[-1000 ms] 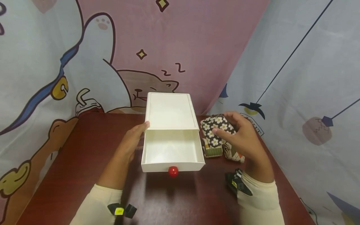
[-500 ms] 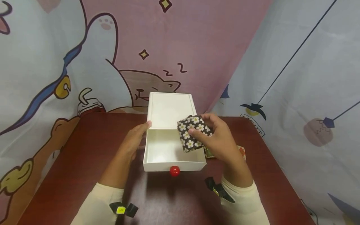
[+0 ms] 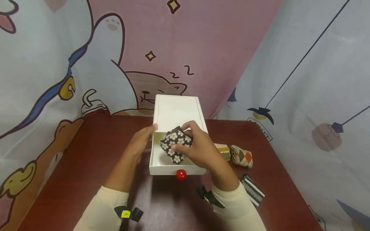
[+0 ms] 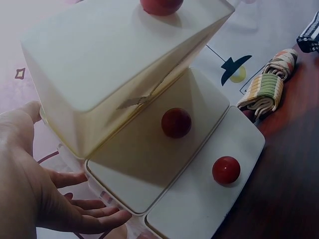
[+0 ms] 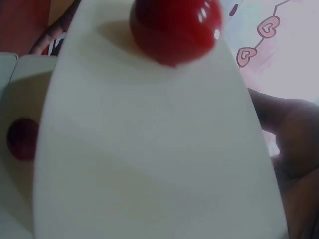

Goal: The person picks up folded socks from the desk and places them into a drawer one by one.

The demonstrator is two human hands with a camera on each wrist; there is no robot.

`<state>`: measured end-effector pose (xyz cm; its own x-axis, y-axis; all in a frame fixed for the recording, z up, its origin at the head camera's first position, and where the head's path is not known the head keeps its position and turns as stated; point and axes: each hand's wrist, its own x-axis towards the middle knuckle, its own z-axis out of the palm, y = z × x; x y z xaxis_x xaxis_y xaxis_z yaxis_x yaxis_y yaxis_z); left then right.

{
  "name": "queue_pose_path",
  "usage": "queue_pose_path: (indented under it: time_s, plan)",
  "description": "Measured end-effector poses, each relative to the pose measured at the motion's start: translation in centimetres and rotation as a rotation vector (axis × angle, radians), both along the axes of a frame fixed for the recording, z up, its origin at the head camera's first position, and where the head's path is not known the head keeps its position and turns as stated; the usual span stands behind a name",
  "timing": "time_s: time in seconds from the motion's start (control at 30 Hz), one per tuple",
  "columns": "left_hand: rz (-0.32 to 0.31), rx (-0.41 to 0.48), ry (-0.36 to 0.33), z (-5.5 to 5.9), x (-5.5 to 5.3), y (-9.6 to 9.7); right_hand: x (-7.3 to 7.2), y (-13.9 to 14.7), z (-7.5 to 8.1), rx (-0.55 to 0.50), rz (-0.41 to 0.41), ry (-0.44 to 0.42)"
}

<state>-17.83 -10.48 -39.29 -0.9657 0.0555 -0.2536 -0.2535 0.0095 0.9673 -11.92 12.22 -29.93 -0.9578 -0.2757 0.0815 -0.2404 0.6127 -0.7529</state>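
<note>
A white desktop drawer cabinet (image 3: 180,112) stands on the table with its top drawer (image 3: 164,170) pulled out, a red knob (image 3: 181,175) on its front. My left hand (image 3: 138,144) rests against the cabinet's left side, thumb near the top edge and fingers nearly straight in the left wrist view. My right hand (image 3: 199,147) pinches a folded pair of black daisy-print socks (image 3: 172,142) between thumb and fingers, over the pulled-out drawer. In the right wrist view the drawer front hides the socks, and only part of the right hand (image 5: 299,134) shows behind it.
Striped rolled socks (image 3: 224,150) and argyle rolled socks (image 3: 242,157) lie right of the cabinet. Black-and-white striped socks (image 3: 252,191) lie nearer, beside the right sleeve. Two lower drawers with red knobs (image 4: 176,123) are closed. A printed cloth (image 3: 202,48) hangs behind the table.
My right hand has picked up the daisy-print socks from the pile on the right and carried them left over the drawer. The left hand has stayed at the cabinet's side.
</note>
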Motion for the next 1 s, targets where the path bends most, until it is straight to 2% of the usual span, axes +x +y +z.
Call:
queue_pose_path:
  time_s: [0.13,0.33,0.5,0.73,0.83,1.0]
  plan:
    - [0.005,0.0,0.001,0.0,0.0,-0.2,-0.2,-0.8,-0.3,0.038,0.046,-0.037]
    - [0.002,0.0,0.009,0.0,0.1,-0.3,-0.2,-1.5,-0.8,0.121,0.152,0.019]
    - [-0.009,0.019,0.01,-0.1,0.1,-0.2,-0.2,-2.2,-0.6,0.181,0.198,0.022]
    - [0.0,0.024,0.014,0.0,0.2,0.2,-0.5,-2.5,-0.8,0.182,0.267,0.012]
    - [0.0,0.024,0.011,0.0,0.3,0.1,-0.8,-2.7,-1.1,0.176,0.276,0.015]
    - [0.006,0.023,0.011,0.0,0.3,0.1,-0.8,-3.2,-1.5,0.198,0.237,-0.011]
